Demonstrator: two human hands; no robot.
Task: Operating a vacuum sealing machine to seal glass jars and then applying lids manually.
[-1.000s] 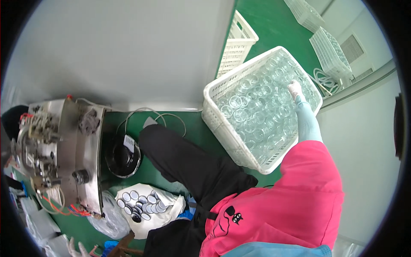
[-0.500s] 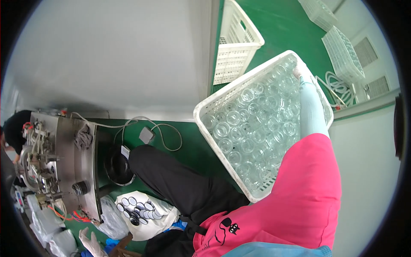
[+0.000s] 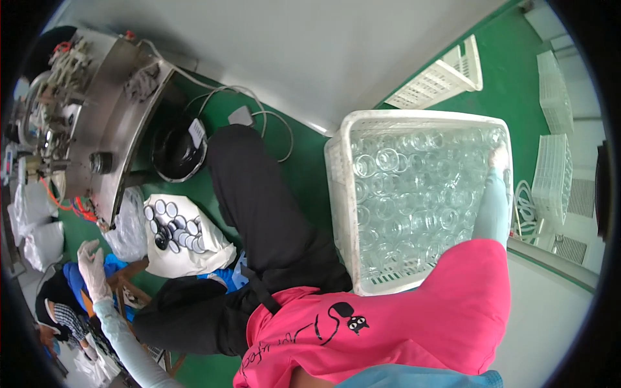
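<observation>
My right arm, in a pale blue sleeve, reaches into a large white plastic crate (image 3: 341, 194) filled with rows of clear glass jars (image 3: 414, 200). At the crate's far right corner, my right hand (image 3: 497, 160) is among the jars, close to the inner wall. Its fingers are too small and hidden to show whether they hold one. Off to the left, beyond my knee, my left hand (image 3: 94, 268) is raised in a whitish glove. Its fingers are loosely bent and apart, with nothing in them.
A white bag (image 3: 210, 249) with round dark-and-white lids lies left of my legs. A black basin (image 3: 173, 155) stands under a metal machine table (image 3: 107, 123). A power cord and white box (image 3: 241, 116) lie on the green floor. More white crates (image 3: 552, 174) stand beyond the doorway.
The view has turned, so the crate appears squarer and the machine table higher. My left hand and forearm have come further into view. The right hand stays at the crate's far corner.
</observation>
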